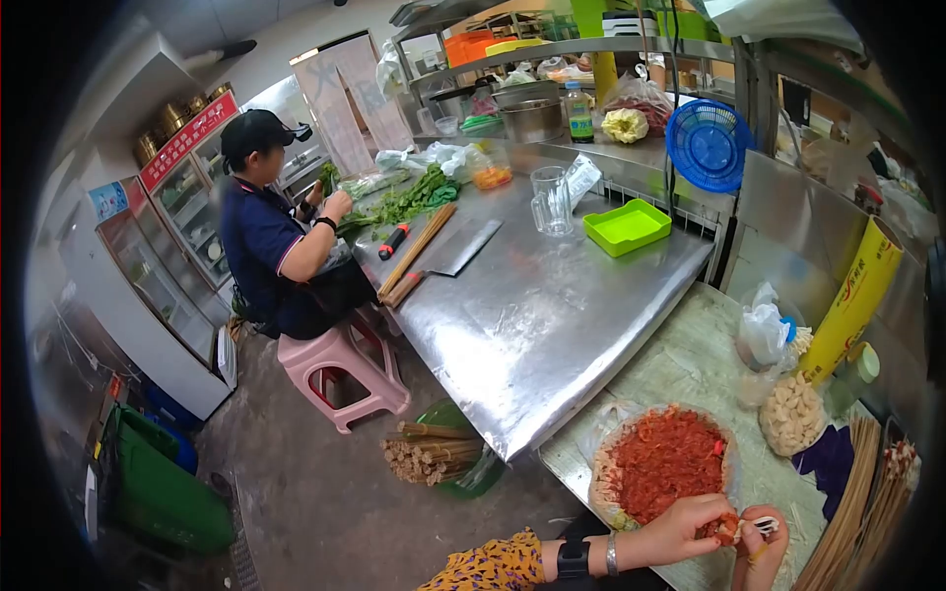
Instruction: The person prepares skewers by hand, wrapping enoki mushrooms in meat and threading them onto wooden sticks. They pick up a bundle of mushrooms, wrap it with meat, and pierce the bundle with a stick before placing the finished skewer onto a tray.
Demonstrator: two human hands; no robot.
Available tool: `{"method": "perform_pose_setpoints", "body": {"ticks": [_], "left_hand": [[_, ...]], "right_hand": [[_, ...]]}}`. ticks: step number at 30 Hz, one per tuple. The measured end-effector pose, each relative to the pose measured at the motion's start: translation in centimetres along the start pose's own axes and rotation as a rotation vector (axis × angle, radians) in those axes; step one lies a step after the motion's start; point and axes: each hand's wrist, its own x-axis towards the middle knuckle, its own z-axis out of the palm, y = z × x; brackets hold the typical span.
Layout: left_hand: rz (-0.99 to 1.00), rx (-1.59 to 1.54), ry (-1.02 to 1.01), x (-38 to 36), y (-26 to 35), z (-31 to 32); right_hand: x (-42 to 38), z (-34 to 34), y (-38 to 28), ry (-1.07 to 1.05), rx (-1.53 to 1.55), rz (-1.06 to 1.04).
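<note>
At the lower right, my left hand (680,529) pinches a piece of red-coated meat (727,529). Right beside it, my right hand (763,548) is closed on a small bunch of thin white strands that look like enoki mushrooms (763,525), which touch the meat. Just beyond my hands lies a plastic-lined container of red marinated meat (662,463). Long bamboo skewers (843,512) lie to the right of my right hand, and skewers with reddish tips (895,483) lie farther right.
A co-worker (271,227) sits on a pink stool (345,369), handling leafy greens (419,197). A cleaver (463,248) and a green tray (627,228) rest on the steel table (532,325). A bag of pale pieces (791,414) and a yellow roll (855,295) stand at right.
</note>
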Motion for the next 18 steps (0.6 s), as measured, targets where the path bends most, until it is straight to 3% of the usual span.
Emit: {"method": "perform_pose_setpoints", "body": {"ticks": [4,8,11,13,15,18], "left_hand": [[0.022,0.013,0.0,-0.2,-0.2,-0.4],[0.035,-0.018,0.014,-0.3,-0.6,-0.4],[-0.098,-0.088,0.009,-0.5,-0.6,-0.4],[-0.037,0.004,0.001,-0.4,-0.4,-0.7],[-0.008,0.089,-0.037,-0.7,-1.3,-1.0],[-0.242,0.04,0.032,-1.0,0.5,-2.6]], "right_hand": [[-0.3,1.4,-1.0,0.039,0.063,0.144],[-0.4,1.1,-0.9,0.018,0.047,0.16],[0.0,1.2,-0.4,0.043,0.043,0.078],[0.6,0.2,1.9,0.05,-0.012,-0.14],[0.5,-0.6,2.0,-0.005,-0.1,-0.107],[0.1,-1.5,2.6,0.049,0.061,-0.028]]}}
